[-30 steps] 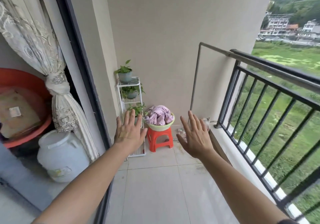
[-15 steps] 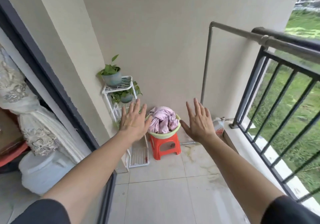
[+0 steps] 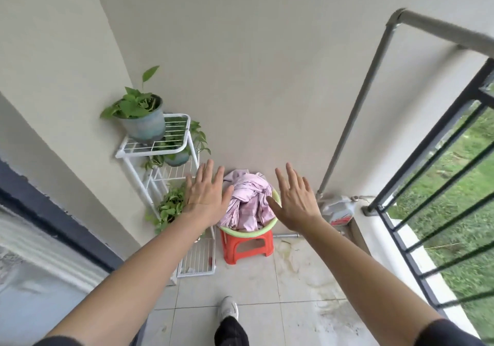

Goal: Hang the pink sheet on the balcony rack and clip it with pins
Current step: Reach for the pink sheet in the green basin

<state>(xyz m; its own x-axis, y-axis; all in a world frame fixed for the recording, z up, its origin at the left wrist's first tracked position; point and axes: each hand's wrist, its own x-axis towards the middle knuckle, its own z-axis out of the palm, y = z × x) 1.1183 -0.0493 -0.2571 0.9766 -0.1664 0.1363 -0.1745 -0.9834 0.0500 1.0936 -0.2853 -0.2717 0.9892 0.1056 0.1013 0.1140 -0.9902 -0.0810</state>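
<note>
The pink sheet (image 3: 247, 204) lies crumpled in a green basin (image 3: 263, 230) on an orange stool (image 3: 247, 247) against the far wall. My left hand (image 3: 207, 194) is stretched out with straight, spread fingers to the left of the sheet, holding nothing. My right hand (image 3: 295, 201) is spread the same way on the right of the basin. Both hands hover in the air short of the sheet. The grey rack pipe (image 3: 355, 105) rises from the floor at the right and bends along the top of the railing. No pins show.
A white wire plant stand (image 3: 160, 164) with three potted plants stands left of the stool. A black railing (image 3: 438, 185) runs along the right side, with a white jug (image 3: 338, 208) at its foot. The sliding door frame (image 3: 53, 220) is at left. My foot (image 3: 227, 309) is on the tiled floor.
I have walked forward along the balcony toward the stool; the basin and sheet are nearer and lower in view. Both hands stay spread and empty.
</note>
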